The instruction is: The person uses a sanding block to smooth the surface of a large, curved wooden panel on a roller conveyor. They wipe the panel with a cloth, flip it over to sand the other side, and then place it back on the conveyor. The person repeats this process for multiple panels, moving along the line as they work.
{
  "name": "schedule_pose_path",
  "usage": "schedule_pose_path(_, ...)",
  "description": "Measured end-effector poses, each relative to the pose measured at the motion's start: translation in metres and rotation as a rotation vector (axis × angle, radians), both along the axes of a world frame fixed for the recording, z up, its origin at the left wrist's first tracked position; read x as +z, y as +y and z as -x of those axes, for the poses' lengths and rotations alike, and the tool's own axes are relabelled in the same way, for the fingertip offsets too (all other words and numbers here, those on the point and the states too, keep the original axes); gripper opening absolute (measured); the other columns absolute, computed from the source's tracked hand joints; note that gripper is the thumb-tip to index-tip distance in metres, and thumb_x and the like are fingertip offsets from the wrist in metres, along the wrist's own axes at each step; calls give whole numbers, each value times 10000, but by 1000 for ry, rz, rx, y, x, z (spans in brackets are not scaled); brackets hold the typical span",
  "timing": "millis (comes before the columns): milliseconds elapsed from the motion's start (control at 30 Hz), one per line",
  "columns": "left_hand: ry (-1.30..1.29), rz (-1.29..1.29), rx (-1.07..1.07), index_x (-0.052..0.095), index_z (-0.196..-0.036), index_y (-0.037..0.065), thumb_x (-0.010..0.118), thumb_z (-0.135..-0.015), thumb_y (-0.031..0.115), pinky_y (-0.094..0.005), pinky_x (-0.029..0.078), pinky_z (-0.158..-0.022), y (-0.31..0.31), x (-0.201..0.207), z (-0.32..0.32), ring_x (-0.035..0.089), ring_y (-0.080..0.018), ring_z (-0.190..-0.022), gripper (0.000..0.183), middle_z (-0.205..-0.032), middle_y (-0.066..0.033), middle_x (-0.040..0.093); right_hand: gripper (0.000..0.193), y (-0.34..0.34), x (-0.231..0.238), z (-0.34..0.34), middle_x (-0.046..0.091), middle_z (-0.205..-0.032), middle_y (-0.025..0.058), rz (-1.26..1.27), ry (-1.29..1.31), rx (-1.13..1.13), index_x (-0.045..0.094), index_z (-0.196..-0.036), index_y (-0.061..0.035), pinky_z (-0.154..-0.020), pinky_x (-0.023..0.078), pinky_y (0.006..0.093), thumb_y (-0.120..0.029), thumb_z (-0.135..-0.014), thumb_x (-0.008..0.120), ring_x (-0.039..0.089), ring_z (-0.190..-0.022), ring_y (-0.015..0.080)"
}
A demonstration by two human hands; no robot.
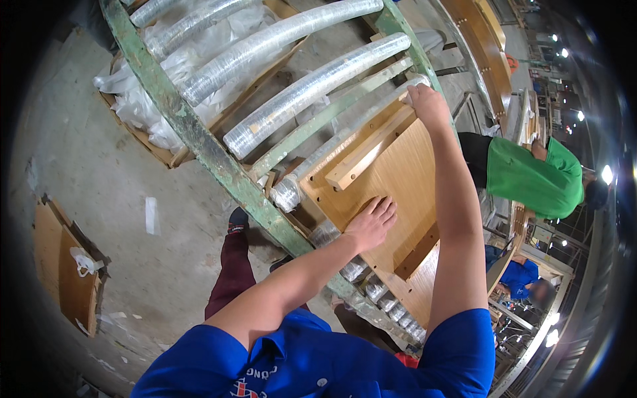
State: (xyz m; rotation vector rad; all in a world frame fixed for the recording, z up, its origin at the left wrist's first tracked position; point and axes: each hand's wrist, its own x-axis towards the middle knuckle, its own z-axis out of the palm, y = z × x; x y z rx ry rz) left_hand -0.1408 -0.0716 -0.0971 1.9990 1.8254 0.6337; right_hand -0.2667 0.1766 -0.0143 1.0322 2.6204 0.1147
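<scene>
A light-brown wooden panel [408, 176] with small dark holes along its edges lies across a row of plastic-wrapped rollers in front of me. A loose-looking wooden strip [371, 147] rests along its far part, and a second strip [418, 254] lies across its nearer part. My left hand [371, 224] is laid flat on the panel between the two strips, fingers stretched out. At the panel's far right corner, my right hand [428, 103] has its fingers curled over the edge, close to a wrapped roller. Its fingertips are partly hidden.
A green, paint-worn metal frame [199, 142] carries wrapped rollers [315, 93]. Behind it sits a cardboard box with clear plastic [162, 113]. A brown board [66, 268] lies on the floor at left. A person in green [531, 176] and one in blue [519, 275] are at right.
</scene>
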Motion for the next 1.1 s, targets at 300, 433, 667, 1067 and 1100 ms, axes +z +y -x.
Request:
schedule_pose_path(300,55,7,-12,399,-1340,126,414,-895,369,-442,109,-1110,-3,4,-3,188,-273,-1356,507,-1447,-70,290,428,-69,-3,-24,633,-905,222,111,81,-21,610,-939,-61,-795,458,467,-429,-892,396,600,-887,393)
schedule_pose_path(433,59,25,-10,383,-1350,131,402,-900,369,-440,106,-1110,-4,5,-3,177,-266,-1360,509,-1456,-63,273,413,-89,0,-22,640,-869,208,86,75,9,592,-907,-56,-773,462,469,-420,-902,396,606,-853,387)
schedule_pose_path(667,105,25,-20,374,-1357,140,380,-909,373,-441,102,-1111,-6,7,-4,174,-264,-1363,506,-1456,-58,275,397,-95,-3,-24,634,-850,223,17,75,10,588,-879,-54,-754,470,480,-411,-902,416,607,-836,395)
schedule_pose_path(1067,-33,-119,59,488,-1240,103,470,-870,302,-453,201,-1077,-16,4,2,289,-290,-1303,420,-1348,-112,414,395,-159,9,-27,627,-884,230,171,137,1,599,-928,-64,-770,458,472,-417,-893,424,596,-863,398)
schedule_pose_path(1100,-149,-190,88,508,-1197,97,492,-857,283,-449,256,-1035,-23,5,2,342,-292,-1251,388,-1286,-114,452,395,-167,11,-24,628,-896,224,185,120,11,597,-946,-64,-774,452,472,-418,-890,433,590,-875,401)
